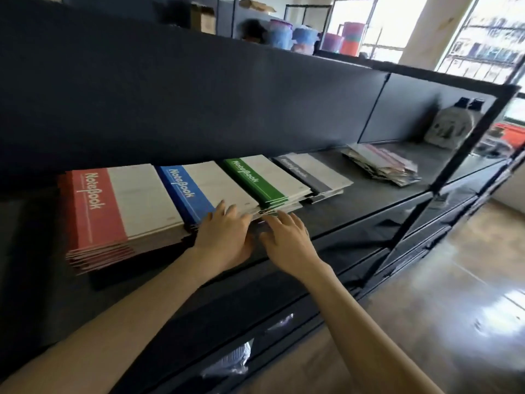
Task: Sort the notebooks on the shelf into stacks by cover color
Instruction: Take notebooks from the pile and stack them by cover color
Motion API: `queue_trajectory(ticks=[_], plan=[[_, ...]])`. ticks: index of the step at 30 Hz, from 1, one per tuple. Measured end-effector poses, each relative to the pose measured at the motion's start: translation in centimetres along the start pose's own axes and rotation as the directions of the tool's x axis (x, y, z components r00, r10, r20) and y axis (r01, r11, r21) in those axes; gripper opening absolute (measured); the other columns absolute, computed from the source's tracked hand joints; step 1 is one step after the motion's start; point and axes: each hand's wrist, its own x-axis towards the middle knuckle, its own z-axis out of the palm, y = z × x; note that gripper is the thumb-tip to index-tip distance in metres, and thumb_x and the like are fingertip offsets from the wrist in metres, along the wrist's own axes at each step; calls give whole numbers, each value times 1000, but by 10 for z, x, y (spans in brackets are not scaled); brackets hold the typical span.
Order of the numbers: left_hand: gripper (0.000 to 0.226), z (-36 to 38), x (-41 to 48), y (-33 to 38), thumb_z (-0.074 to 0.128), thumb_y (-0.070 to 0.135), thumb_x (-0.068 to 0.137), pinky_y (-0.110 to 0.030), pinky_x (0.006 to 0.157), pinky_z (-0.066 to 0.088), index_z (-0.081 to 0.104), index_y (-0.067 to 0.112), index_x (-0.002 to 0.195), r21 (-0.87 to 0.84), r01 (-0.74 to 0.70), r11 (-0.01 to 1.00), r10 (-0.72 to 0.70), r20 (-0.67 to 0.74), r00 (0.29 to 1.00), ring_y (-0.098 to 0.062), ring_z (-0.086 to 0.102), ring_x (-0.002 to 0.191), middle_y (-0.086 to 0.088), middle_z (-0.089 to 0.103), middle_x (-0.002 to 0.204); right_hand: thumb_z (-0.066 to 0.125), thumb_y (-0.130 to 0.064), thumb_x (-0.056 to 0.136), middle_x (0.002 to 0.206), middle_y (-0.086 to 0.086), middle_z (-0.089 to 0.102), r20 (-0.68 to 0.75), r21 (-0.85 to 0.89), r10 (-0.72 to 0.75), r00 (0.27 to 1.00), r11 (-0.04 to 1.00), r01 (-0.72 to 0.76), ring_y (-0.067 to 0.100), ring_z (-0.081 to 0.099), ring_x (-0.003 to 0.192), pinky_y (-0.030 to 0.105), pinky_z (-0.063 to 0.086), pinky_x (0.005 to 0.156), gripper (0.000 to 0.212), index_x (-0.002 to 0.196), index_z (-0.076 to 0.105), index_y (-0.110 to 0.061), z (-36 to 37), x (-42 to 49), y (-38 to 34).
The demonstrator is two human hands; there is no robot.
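Red, blue, green, grey: you've got four stacks lined up side by side on the black shelf (pixel 355 206), spines all facing the same way, so the "NoteBook" stripe works as the colour label for each. That's the point of laying them flat and parallel, since you can check a stack at a glance.

The red stack (pixel 99 206) sits furthest left and looks the tallest, with its lower copies fanned out a bit at the near edge. The blue stack (pixel 184 189) is right beside it, then the green stack (pixel 250 177), then the grey stack (pixel 301 169), each touching or nearly touching its neighbour. Every cover is a colour band plus a pale panel.

Both hands are at the front edge where blue meets green. Your left hand (pixel 224 234) has its fingers laid flat on the near corner of the blue stack. Your right hand (pixel 287 243) is loosely spread just beside it, fingertips at the lower green copies, and neither hand is pinching anything that I can see. My guess is you're squaring up the edges.

The loose pile (pixel 383 166) further right looks mixed, so sorting may not be finished.
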Motion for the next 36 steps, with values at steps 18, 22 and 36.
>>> queue_trajectory(ticks=[18,22,36], plan=[[49,57,142,220,40,38,96,-42,112,23,36,18,141,-72,-172,982,177,65,982,-27,9,145,-8,23,153,46,-36,94,141,4,37,-20,14,208,978,978,-208,28,22,136,43,24,111,48,139,40,-19,-68,2,246],[53,64,163,257,42,39,96,-42,112,21,32,18,144,-84,-184,979,191,82,978,-26,8,145,-7,21,155,45,-38,94,139,4,38,-7,20,240,971,971,-239,29,24,135,44,24,110,51,141,37,-20,-73,2,290],[54,80,240,329,44,38,96,-39,113,21,31,18,145,-76,-236,969,242,75,967,-26,12,145,-8,23,154,44,-40,95,144,3,31,26,41,274,961,961,-274,28,17,139,44,24,111,54,144,33,-22,-89,28,383]])
